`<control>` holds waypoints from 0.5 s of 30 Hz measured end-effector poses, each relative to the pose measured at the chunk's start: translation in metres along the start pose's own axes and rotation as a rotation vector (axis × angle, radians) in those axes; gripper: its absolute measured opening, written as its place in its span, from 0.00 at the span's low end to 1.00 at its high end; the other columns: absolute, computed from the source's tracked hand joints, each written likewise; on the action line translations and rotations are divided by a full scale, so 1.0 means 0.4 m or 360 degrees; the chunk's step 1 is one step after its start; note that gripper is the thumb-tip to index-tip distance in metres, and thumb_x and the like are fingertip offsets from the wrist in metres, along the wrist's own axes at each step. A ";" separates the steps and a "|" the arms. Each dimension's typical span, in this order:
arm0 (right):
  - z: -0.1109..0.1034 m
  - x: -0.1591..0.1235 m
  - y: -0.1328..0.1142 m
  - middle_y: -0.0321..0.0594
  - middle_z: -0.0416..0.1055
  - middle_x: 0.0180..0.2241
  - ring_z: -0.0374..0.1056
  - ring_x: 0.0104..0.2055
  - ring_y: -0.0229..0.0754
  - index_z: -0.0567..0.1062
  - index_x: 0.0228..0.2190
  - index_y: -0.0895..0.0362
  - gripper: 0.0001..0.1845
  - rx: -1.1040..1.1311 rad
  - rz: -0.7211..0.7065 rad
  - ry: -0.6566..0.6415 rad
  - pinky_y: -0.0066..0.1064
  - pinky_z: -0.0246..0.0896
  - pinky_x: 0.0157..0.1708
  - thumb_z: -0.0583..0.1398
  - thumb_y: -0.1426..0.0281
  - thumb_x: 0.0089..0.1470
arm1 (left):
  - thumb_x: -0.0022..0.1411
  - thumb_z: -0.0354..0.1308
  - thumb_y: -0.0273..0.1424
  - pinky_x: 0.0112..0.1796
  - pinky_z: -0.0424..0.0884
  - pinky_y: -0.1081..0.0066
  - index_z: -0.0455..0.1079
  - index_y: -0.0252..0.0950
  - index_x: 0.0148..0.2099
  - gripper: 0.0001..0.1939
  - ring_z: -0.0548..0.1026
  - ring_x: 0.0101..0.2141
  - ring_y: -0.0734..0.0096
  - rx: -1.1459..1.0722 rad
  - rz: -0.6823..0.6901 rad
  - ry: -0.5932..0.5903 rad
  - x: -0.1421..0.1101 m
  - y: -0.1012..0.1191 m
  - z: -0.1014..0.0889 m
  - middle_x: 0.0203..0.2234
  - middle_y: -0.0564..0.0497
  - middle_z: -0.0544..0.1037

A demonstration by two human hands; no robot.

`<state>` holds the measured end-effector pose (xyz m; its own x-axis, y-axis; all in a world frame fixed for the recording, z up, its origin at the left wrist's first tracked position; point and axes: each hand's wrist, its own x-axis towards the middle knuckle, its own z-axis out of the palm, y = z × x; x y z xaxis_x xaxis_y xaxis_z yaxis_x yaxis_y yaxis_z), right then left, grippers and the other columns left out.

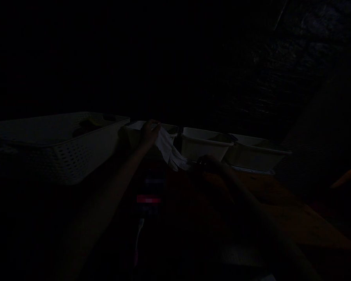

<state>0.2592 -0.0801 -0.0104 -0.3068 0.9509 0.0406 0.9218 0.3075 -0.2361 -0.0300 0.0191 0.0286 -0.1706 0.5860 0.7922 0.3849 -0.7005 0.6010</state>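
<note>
The picture is very dark. A thin white glove [165,146] is stretched between my two hands, sloping down to the right, with a thumb-like piece hanging from its lower edge. My left hand [149,133] pinches its upper end, in front of a white tub [134,134]. Lower and to the right, my right hand [210,163] has its fingers closed on the other end, near the front of the middle tub [203,148]. The fingertips of my right hand are mostly lost in shadow.
On the left stands a large white perforated basket [73,158] with something dark and yellowish inside. A third tub [254,156] is at the right on the wooden table [298,218]. A device with a blurred lit screen [148,199] and a cable [139,234] lies between my forearms.
</note>
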 end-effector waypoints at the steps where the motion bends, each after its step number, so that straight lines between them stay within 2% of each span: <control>1: 0.004 0.004 0.001 0.46 0.75 0.38 0.71 0.35 0.36 0.76 0.40 0.63 0.13 0.0012 -0.0025 -0.0011 0.22 0.62 0.33 0.58 0.78 0.52 | 0.57 0.55 0.32 0.45 0.66 0.67 0.68 0.37 0.36 0.05 0.72 0.40 0.66 -0.0004 -0.0006 -0.0005 -0.001 0.003 0.000 0.34 0.50 0.75; 7: 0.025 0.013 -0.003 0.46 0.75 0.38 0.71 0.38 0.37 0.76 0.40 0.62 0.14 0.0053 -0.0037 0.0112 0.22 0.62 0.36 0.58 0.76 0.50 | 0.57 0.55 0.33 0.44 0.65 0.66 0.68 0.38 0.37 0.05 0.72 0.39 0.66 0.0025 -0.0023 -0.0040 -0.007 0.010 0.003 0.34 0.51 0.75; 15: 0.025 0.002 -0.040 0.43 0.75 0.38 0.70 0.37 0.37 0.75 0.43 0.57 0.16 0.0022 -0.0104 0.0119 0.22 0.59 0.33 0.59 0.69 0.51 | 0.58 0.55 0.33 0.43 0.66 0.67 0.68 0.38 0.36 0.06 0.73 0.39 0.67 -0.0060 0.0012 -0.0113 -0.018 0.025 0.012 0.35 0.51 0.75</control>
<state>0.2419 -0.0844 -0.0162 -0.3470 0.9290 0.1288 0.8969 0.3688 -0.2439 -0.0205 0.0099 0.0284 -0.1022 0.6071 0.7881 0.3513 -0.7191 0.5995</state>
